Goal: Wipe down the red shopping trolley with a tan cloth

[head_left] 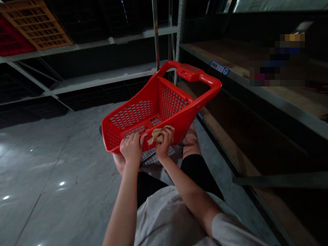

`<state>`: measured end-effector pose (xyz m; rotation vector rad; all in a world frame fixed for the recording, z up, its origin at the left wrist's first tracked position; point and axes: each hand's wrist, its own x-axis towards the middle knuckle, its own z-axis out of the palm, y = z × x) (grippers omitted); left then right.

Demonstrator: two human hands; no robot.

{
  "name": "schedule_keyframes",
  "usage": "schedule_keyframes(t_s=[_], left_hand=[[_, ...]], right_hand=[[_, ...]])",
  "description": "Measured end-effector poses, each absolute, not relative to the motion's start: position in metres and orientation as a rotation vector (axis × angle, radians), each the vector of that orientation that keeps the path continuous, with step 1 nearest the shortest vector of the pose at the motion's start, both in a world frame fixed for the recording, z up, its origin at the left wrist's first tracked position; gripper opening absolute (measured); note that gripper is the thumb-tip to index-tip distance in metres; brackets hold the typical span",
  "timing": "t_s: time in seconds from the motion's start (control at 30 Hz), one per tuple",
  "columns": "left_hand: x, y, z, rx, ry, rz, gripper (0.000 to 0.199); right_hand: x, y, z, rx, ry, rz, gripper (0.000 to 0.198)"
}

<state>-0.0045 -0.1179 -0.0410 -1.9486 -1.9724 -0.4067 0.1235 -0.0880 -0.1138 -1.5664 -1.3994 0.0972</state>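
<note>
A red plastic shopping cart (143, 85) with perforated walls stands between my legs, its looped handle up at the far right. My left hand (131, 146) is closed over the near top rim of the cart, fingers over the inside and thumb along the edge. Against the outer face of the near side wall, my right hand (164, 143) holds a crumpled tan cloth (155, 135). The cloth is bunched under the fingers and touches the red plastic. Part of it is hidden by the hand.
Metal shelving (97, 80) runs along the back, with an orange crate (38, 24) and a red crate (14, 36) at upper left. Wooden shelves (215, 51) with a blue label (219, 68) line the right. Grey concrete floor (51, 171) lies at left.
</note>
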Motion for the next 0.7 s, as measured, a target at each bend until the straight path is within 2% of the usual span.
schedule_keyframes(t_s=[0.1, 0.2, 0.3, 0.43, 0.7], left_hand=[[-0.006, -0.121, -0.04, -1.942, -1.969, -0.408, 0.049], [-0.007, -0.123, -0.039, -1.954, -1.99, -0.394, 0.048], [-0.004, -0.123, -0.038, -1.981, -2.047, -0.396, 0.048], [0.0, -0.123, -0.04, -1.986, -2.13, -0.43, 0.053], [-0.005, -0.118, -0.043, -1.952, -2.011, -0.466, 0.055]], right_hand=[[0.105, -0.105, -0.131, -1.625, -1.588, 0.244, 0.041], [0.113, -0.104, -0.118, -1.438, -1.443, 0.297, 0.038], [0.138, -0.085, -0.086, -1.264, -1.22, 0.201, 0.028], [0.174, -0.058, -0.07, -1.295, -1.105, 0.02, 0.024], [0.17, -0.078, -0.166, -1.559, -1.144, 0.1, 0.027]])
